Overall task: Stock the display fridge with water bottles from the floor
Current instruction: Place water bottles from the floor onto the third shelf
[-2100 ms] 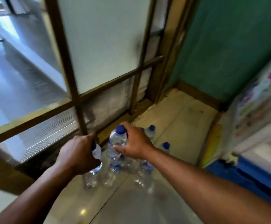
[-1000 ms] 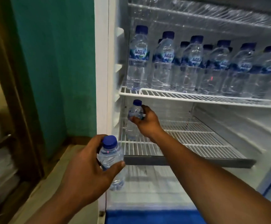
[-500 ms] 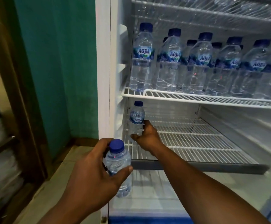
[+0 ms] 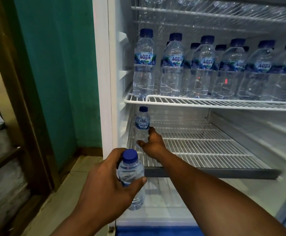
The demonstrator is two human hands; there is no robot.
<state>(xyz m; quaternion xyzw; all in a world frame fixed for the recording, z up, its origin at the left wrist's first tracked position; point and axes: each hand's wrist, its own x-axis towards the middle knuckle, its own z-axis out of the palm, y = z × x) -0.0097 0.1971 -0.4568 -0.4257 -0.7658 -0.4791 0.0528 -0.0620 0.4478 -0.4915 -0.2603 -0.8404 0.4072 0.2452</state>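
I see the small clear plastic water bottle (image 4: pixel 142 123), blue-capped with a blue AQUA label, standing left of centre in the frame. Its long axis is vertical, cap up, label facing me. It sits at the far left end of the lower white wire shelf (image 4: pixel 198 143), close beside the fridge's inner left wall. The right hand (image 4: pixel 153 143) wraps its base, thumb in front and fingers on the right side. Lower in the frame, the left hand (image 4: pixel 108 183) grips a second clear bottle (image 4: pixel 130 169) around its shoulder, blue cap up, in front of the shelf's grey front edge. Above, the upper white wire shelf (image 4: pixel 207 102) carries a row of taller AQUA bottles (image 4: pixel 201 65), all upright. I read the white display fridge frame (image 4: pixel 103 82) running down mid-frame, with a teal wall (image 4: pixel 53 74) to its left. A dark wooden door frame (image 4: pixel 19 99) is at far left, and pale floor tiles (image 4: pixel 57 193) at lower left.
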